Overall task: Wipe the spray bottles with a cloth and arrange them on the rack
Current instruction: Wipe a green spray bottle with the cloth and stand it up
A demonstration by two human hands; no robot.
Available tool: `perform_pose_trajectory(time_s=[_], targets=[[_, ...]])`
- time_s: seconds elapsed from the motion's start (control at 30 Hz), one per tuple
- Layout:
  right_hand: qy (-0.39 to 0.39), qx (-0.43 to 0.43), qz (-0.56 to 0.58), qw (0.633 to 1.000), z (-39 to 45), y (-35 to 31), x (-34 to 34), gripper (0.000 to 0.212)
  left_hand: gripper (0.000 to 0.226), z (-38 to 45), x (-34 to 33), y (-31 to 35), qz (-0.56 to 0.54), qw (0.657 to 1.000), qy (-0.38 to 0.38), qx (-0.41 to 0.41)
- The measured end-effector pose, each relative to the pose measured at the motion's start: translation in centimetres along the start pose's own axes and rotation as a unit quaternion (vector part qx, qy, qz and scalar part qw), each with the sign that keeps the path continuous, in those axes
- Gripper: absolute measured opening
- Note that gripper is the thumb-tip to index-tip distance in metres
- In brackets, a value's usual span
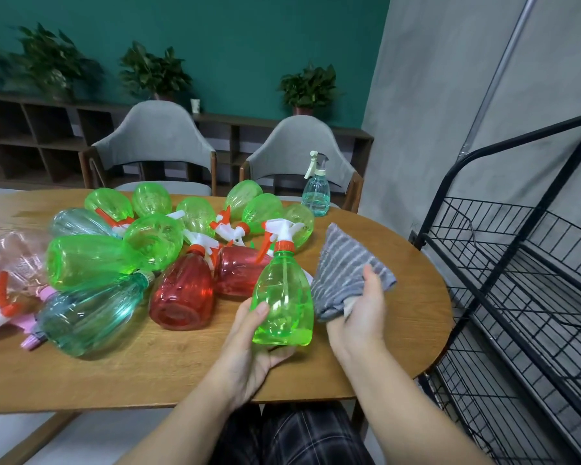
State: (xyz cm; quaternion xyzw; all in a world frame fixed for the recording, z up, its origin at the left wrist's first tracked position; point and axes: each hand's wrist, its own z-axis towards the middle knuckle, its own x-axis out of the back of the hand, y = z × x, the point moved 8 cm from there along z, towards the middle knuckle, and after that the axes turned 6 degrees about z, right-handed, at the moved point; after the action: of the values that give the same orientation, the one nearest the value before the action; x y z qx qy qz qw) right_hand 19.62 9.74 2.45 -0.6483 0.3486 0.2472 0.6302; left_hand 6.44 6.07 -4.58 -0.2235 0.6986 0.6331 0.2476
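Nearest the camera, the left hand [249,344] cups the base of a clear green plastic spray bottle [284,297], its grip curled round the bottle with the thumb lying on the front wall; the fingers behind show only dimly through the plastic. This bottle stands almost upright, long axis vertical, white trigger head with orange collar on top, nozzle pointing left. It is held just above the oval wooden worktop [182,370], near the front edge. Just right of the held bottle, the right hand [359,313] grips a grey striped cloth [346,273]; its fingers are buried in the folds, only the thumb showing on top. Left of and behind the held bottle lies a heap of green, red, teal and pink spray bottles [148,250] on their sides, overlapping; the leftmost are blurred and cut off by the frame. Farther back, a pale teal spray bottle [316,189] stands upright. Right of the held bottle, beyond the worktop, stands the black wire rack [517,280], partly cut off.
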Motion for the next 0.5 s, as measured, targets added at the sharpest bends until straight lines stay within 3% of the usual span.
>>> perform_pose_trajectory(time_s=[0.1,0.17,0.27,0.33,0.5], targets=[[-0.062,0.025,-0.219,0.973,0.0,1.5,-1.2,0.055,0.096,-0.1,-0.3,-0.1,0.006,1.000,-0.020,0.008],[-0.117,0.046,-0.334,0.934,-0.4,2.4,-1.9,0.056,0.092,-0.1,-0.4,-0.1,-0.003,1.000,-0.026,0.010],[-0.202,0.129,-0.413,0.879,-1.2,2.5,-2.7,0.037,0.067,0.0,-0.1,-0.2,-0.032,0.999,-0.027,0.020],[-0.273,0.169,-0.439,0.839,-2.1,2.4,-3.7,0.036,0.061,0.0,0.0,-0.3,-0.028,0.999,-0.027,0.027],[-0.342,0.278,-0.481,0.758,-3.4,2.1,-3.4,0.031,0.049,-0.4,-0.4,0.2,0.000,1.000,-0.017,0.004]])
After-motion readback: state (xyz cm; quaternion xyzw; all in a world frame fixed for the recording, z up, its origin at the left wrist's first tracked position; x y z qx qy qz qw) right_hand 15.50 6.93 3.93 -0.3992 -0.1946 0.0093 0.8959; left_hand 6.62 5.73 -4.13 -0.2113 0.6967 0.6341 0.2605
